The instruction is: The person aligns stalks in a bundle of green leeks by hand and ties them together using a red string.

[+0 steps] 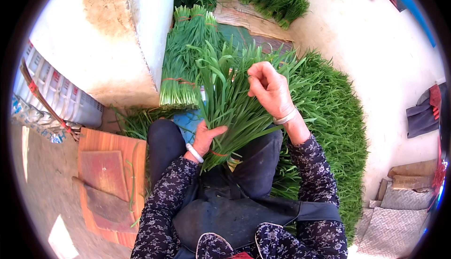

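My left hand [203, 142] is closed round the lower part of a loose bunch of garlic chives [237, 115], its thumb lying across the stems. A red band [217, 154] shows near the bottom of the bunch, above my lap. Over the leaves on the right, my right hand [271, 90] is raised with its fingers curled into a pinch. Whatever is between those fingers, if anything, is too small to make out. Tied bundles of chives [181, 68] lie just beyond on the left, cut ends together.
A big heap of loose chives [333, 132] fills my right side. On my left, a wooden board [87, 165] carries a dark cleaver [105, 202]. Farther left stand a white block [141, 38] and white plastic crates [70, 97]. Woven mats [394, 228] lie far right.
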Action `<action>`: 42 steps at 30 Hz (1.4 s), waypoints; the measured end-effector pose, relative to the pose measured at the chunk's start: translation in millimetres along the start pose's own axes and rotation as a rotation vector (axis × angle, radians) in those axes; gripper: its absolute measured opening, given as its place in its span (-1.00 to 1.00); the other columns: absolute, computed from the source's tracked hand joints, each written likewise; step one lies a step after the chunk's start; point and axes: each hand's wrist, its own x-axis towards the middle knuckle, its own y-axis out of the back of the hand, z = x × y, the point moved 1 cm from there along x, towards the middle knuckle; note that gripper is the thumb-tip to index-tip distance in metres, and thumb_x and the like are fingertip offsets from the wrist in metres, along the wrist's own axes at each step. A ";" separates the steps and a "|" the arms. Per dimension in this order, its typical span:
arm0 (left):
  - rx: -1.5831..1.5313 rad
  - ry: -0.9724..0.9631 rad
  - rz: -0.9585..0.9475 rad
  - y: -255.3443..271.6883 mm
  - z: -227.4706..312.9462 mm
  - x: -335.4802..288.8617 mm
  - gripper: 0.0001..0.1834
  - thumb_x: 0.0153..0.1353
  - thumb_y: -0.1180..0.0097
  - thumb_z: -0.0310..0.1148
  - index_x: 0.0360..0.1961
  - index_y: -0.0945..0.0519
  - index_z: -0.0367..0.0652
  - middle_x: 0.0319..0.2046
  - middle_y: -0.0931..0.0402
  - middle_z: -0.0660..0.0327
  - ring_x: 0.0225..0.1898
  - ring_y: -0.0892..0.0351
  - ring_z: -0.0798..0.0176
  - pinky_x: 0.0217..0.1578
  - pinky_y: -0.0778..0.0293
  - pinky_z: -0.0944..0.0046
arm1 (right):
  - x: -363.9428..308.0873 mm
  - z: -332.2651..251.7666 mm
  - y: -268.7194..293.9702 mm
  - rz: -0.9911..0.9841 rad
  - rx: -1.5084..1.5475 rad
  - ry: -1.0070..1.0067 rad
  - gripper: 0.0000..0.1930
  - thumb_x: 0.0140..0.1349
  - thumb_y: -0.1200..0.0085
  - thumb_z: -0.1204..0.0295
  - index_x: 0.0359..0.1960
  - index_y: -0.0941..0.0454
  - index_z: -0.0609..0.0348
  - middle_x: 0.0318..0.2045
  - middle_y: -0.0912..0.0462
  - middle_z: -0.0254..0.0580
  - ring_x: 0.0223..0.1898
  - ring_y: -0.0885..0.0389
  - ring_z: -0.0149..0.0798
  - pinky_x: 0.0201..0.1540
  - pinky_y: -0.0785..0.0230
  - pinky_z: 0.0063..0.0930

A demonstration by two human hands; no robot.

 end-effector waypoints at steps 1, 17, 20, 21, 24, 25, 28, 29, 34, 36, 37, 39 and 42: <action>-0.005 -0.005 0.001 0.4 1.9 -0.6 -0.61 0.09 -0.27 -0.60 0.00 -0.60 -0.22 -0.13 -0.66 0.27 -0.15 -0.61 0.35 -0.03 -0.49 0.29 | 0.5 -8.8 1.4 -0.008 -0.202 0.177 -0.81 0.26 -0.09 0.58 -0.11 -0.51 0.14 -0.51 -0.54 -0.36 -0.54 -0.55 -0.48 -0.43 -0.43 -0.58; 0.057 0.008 -0.073 13.9 -8.1 -2.1 -0.60 0.06 -0.27 -0.64 -0.03 -0.61 -0.22 -0.15 -0.66 0.29 -0.14 -0.61 0.36 -0.04 -0.50 0.28 | -24.9 -26.5 -7.9 -0.096 -0.617 0.440 -0.85 0.14 -0.16 0.48 -0.23 -0.54 0.08 -0.41 -0.58 -0.20 -0.44 -0.64 -0.08 -0.40 -0.51 -0.26; 0.052 0.012 -0.077 10.8 -10.6 -0.8 -0.63 0.07 -0.26 -0.64 -0.05 -0.63 -0.24 -0.16 -0.67 0.27 -0.16 -0.62 0.37 -0.07 -0.51 0.31 | -28.8 -21.8 -6.2 -0.142 -0.784 0.462 -0.84 0.11 -0.20 0.51 -0.25 -0.56 0.08 -0.47 -0.53 -0.21 -0.45 -0.62 -0.09 -0.46 -0.48 -0.26; 0.044 0.012 -0.077 8.1 -10.7 -0.7 -0.64 0.07 -0.26 -0.64 -0.05 -0.63 -0.25 -0.17 -0.68 0.26 -0.18 -0.62 0.38 -0.08 -0.52 0.33 | -28.0 -14.3 -5.2 -0.155 -0.791 0.523 -0.81 0.10 -0.21 0.49 -0.23 -0.55 0.08 -0.51 -0.50 -0.21 -0.49 -0.61 -0.07 -0.48 -0.46 -0.24; 0.055 0.027 -0.093 9.1 -12.7 -0.9 -0.65 0.07 -0.26 -0.64 -0.06 -0.63 -0.26 -0.17 -0.68 0.25 -0.17 -0.62 0.37 -0.08 -0.52 0.33 | -31.7 -0.4 -8.7 -0.130 -0.840 0.469 -0.82 0.10 -0.20 0.49 -0.24 -0.54 0.08 -0.47 -0.52 -0.18 -0.52 -0.59 -0.04 -0.50 -0.47 -0.26; 0.062 0.033 -0.096 9.8 -13.1 -0.7 -0.64 0.07 -0.26 -0.65 -0.05 -0.63 -0.27 -0.16 -0.67 0.25 -0.16 -0.62 0.37 -0.07 -0.52 0.33 | -30.7 0.5 -10.5 -0.052 -0.753 0.482 -0.90 0.20 -0.13 0.50 -0.27 -0.52 0.14 -0.51 -0.56 -0.26 -0.62 -0.57 -0.19 -0.55 -0.44 -0.38; 0.076 0.046 -0.105 11.4 -14.1 0.2 -0.61 0.07 -0.26 -0.65 -0.02 -0.61 -0.27 -0.13 -0.66 0.23 -0.14 -0.63 0.36 -0.06 -0.52 0.33 | -28.6 0.1 -4.6 0.042 -0.114 0.006 -0.96 0.24 -0.08 0.52 -0.30 -0.50 0.20 -0.56 -0.55 -0.18 -0.63 -0.54 -0.34 -0.54 -0.41 -0.45; 0.074 0.045 -0.103 11.5 -14.0 0.2 -0.61 0.07 -0.26 -0.65 -0.01 -0.61 -0.27 -0.12 -0.66 0.23 -0.14 -0.62 0.36 -0.06 -0.52 0.32 | -29.1 -18.8 1.7 0.020 0.018 -0.122 -0.95 0.29 -0.03 0.53 -0.30 -0.48 0.25 -0.58 -0.55 -0.19 -0.61 -0.52 -0.43 -0.51 -0.40 -0.52; 0.056 0.058 -0.098 10.8 -14.4 1.5 -0.59 0.07 -0.25 -0.65 0.00 -0.59 -0.28 -0.10 -0.65 0.23 -0.13 -0.62 0.35 -0.04 -0.52 0.31 | -40.0 -41.1 -4.9 -0.088 -0.214 0.249 -0.93 0.21 -0.13 0.55 -0.29 -0.55 0.26 -0.41 -0.62 -0.06 -0.44 -0.66 -0.05 -0.39 -0.51 -0.34; 0.057 0.059 -0.085 8.9 -13.5 1.5 -0.60 0.08 -0.25 -0.65 0.00 -0.60 -0.28 -0.10 -0.66 0.23 -0.13 -0.62 0.35 -0.04 -0.52 0.31 | -40.3 -48.1 -9.2 -0.042 -0.277 0.459 -0.92 0.21 -0.11 0.60 -0.26 -0.55 0.25 -0.42 -0.61 -0.09 -0.48 -0.65 -0.16 -0.42 -0.50 -0.40; 0.053 0.067 -0.085 9.1 -12.4 1.5 -0.60 0.07 -0.25 -0.65 0.00 -0.60 -0.27 -0.11 -0.66 0.23 -0.13 -0.62 0.35 -0.04 -0.52 0.31 | -41.3 -51.2 -7.7 0.021 -0.215 0.330 -0.90 0.22 -0.10 0.62 -0.23 -0.55 0.25 -0.42 -0.60 -0.12 -0.49 -0.64 -0.23 -0.42 -0.49 -0.44; 0.044 0.081 -0.083 10.4 -9.3 2.9 -0.60 0.07 -0.25 -0.65 -0.01 -0.60 -0.27 -0.11 -0.66 0.23 -0.13 -0.62 0.35 -0.03 -0.52 0.30 | -42.5 -56.2 -3.9 0.111 -0.007 0.085 -0.83 0.24 -0.05 0.66 -0.15 -0.53 0.25 -0.44 -0.58 -0.19 -0.51 -0.59 -0.40 -0.44 -0.45 -0.55; -0.017 0.079 -0.056 13.6 -12.8 5.8 -0.60 0.06 -0.25 -0.65 -0.02 -0.61 -0.26 -0.13 -0.66 0.23 -0.13 -0.62 0.34 -0.04 -0.52 0.30 | -46.7 -43.2 -9.1 -0.012 -0.134 0.157 -0.80 0.21 -0.09 0.64 -0.13 -0.53 0.23 -0.43 -0.62 -0.15 -0.46 -0.66 -0.25 -0.37 -0.51 -0.46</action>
